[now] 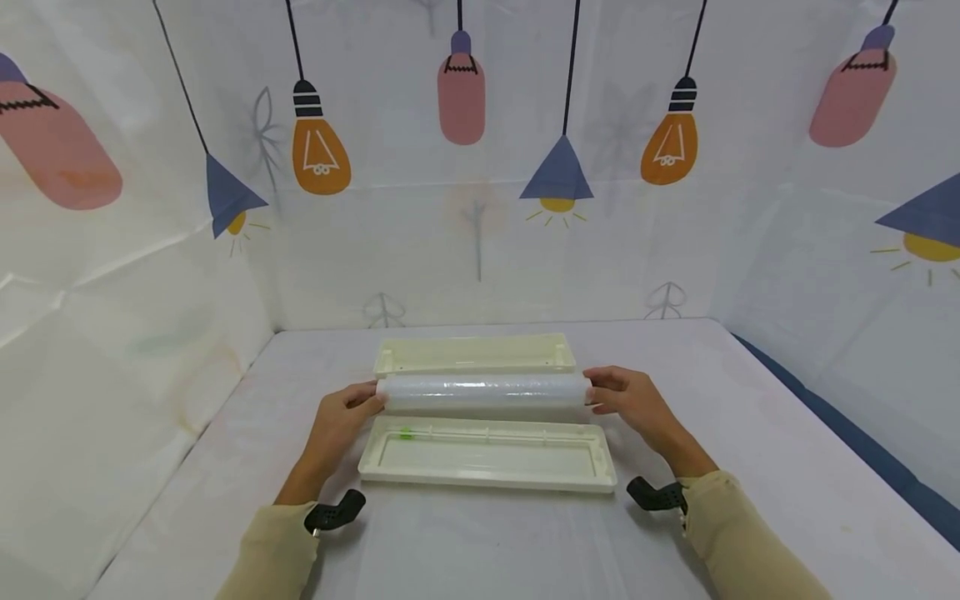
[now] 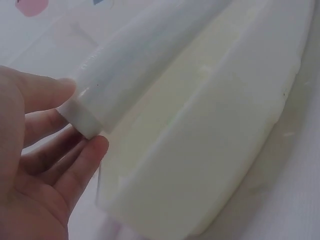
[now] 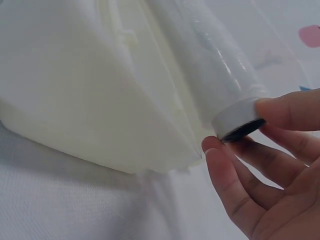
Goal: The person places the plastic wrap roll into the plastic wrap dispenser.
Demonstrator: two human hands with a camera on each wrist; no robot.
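Observation:
A roll of clear plastic wrap [image 1: 483,392] lies level between both hands, crosswise in the head view. My left hand [image 1: 337,423] grips its left end, thumb over the top and fingers beneath. At the other end my right hand [image 1: 637,406] pinches the white core rim, whose dark hollow opening shows in the right wrist view. Behind the roll stands a long cream plastic tray [image 1: 474,343], partly hidden by it. Nearer to me lies a second long cream piece [image 1: 487,460], shallow like a lid, with a rail along its far side and a small green slider [image 1: 406,433] on that rail.
The pieces are on a table with a white cloth [image 1: 487,550]. White sheeting [image 1: 480,242] printed with lamps hangs behind and at both sides. A blue strip [image 1: 847,425] runs along the right edge. Black wrist cameras [image 1: 335,510] sit on both wrists.

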